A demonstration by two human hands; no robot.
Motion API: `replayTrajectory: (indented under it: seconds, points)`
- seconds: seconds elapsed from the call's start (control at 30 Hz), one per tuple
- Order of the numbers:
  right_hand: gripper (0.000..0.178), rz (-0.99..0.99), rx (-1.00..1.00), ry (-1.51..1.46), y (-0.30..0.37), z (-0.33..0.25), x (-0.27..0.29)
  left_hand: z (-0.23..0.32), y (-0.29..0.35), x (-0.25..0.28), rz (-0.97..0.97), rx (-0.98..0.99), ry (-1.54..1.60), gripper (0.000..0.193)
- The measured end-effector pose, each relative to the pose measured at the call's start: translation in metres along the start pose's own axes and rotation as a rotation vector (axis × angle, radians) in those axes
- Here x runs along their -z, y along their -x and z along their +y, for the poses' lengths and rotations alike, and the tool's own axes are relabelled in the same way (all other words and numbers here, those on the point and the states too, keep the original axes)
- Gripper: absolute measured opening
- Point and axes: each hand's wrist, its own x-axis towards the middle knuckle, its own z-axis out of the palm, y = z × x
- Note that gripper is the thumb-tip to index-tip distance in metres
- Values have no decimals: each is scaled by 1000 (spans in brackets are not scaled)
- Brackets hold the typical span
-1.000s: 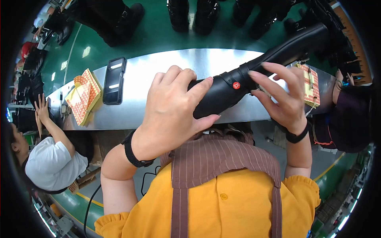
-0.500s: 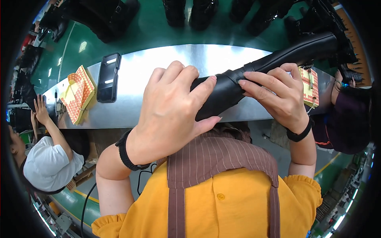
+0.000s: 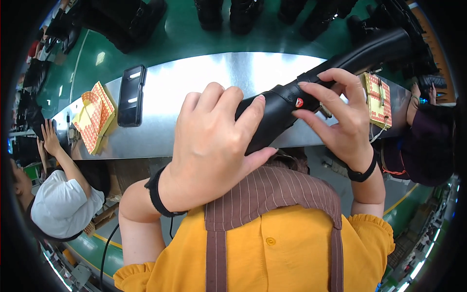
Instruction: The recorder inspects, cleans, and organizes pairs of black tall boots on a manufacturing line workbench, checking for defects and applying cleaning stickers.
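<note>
Boot (image 3: 340, 62), black, smooth, glossy, long-shafted

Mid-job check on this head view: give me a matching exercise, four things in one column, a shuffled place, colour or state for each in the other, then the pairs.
Column one
1. Left hand
2. Round red sticker
3. Black phone
4. Left patterned pad

Column two
A. Flat on the metal table, between the pad and the left hand
B. Yellow and red, partly folded over
C. Curled over the lower-left end of the black boot
D. On the boot, seen between the thumb and forefinger of the right hand

Right pairs: 1-C, 2-D, 3-A, 4-B
</note>
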Motion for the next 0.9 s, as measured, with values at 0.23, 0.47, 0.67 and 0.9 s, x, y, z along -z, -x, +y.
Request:
replayTrajectory:
  seconds: [0.23, 0.47, 0.67, 0.9]
  points:
    - [38, 24, -68, -190, 6, 4, -11, -8, -7, 9, -123, 49, 234, 45]
    - [22, -51, -194, -400, 7, 2, -9, -30, -28, -19, -357, 117, 858, 58]
    - [20, -89, -134, -378, 7, 3, -9, -33, -28, -28, -360, 54, 821, 58]
    - [19, -83, -105, -344, 8, 6, -11, -36, -46, -22, -497, -83, 644, 58]
